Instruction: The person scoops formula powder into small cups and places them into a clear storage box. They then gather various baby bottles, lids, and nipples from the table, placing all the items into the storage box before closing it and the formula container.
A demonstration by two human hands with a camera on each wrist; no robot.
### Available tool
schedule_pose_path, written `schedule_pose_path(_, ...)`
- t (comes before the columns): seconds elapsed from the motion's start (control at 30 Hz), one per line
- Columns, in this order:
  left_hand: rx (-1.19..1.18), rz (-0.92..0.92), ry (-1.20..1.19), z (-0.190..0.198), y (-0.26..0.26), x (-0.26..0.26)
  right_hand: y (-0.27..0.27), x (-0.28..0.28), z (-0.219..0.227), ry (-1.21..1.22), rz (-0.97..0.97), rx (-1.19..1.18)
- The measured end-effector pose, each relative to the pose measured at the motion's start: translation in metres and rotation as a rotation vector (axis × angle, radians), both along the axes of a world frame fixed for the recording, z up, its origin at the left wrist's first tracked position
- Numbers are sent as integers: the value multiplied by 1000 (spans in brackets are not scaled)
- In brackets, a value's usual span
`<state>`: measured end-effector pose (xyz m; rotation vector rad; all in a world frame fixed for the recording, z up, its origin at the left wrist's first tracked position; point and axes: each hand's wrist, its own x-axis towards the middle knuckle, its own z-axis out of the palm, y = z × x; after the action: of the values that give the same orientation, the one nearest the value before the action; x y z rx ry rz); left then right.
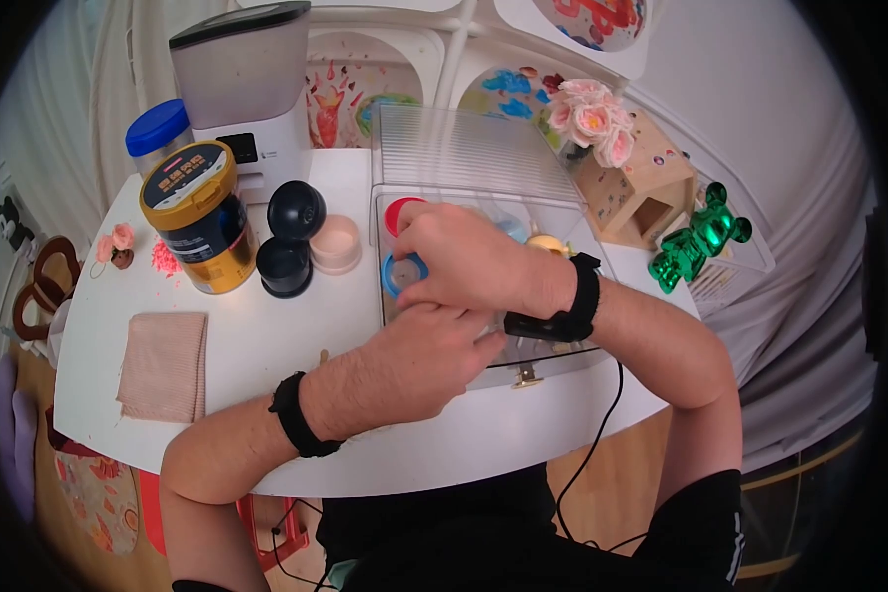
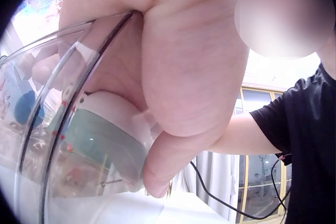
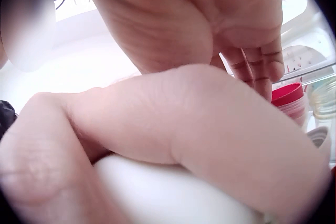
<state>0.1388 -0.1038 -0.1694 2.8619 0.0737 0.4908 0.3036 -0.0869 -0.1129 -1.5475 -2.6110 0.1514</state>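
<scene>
My left hand (image 1: 409, 360) is at the front of a clear plastic box (image 1: 444, 373), its fingers curled around a smooth, rounded white and pale green object (image 2: 107, 137). In the left wrist view the thumb lies along that object's side, and part of it shows through the clear wall. My right hand (image 1: 474, 257) reaches across above the left, with loosely bent fingers beside a red-rimmed tub (image 1: 399, 212); in the right wrist view nothing shows between them. A blue-rimmed tub (image 1: 390, 276) sits in the box, near the right thumb.
The ribbed clear lid (image 1: 474, 148) stands raised behind the box. On the left are a yellow-and-black tub (image 1: 199, 237), two black round containers (image 1: 296, 210), a beige jar (image 1: 335, 247) and a folded cloth (image 1: 163, 365). A green bear figure (image 1: 703, 237) and wooden house (image 1: 636, 183) stand right.
</scene>
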Motion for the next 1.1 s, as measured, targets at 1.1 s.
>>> schedule_pose_path(1.1, 55, 20, -30, 0, 2, 0, 16, 1, -4, -113, 66, 71)
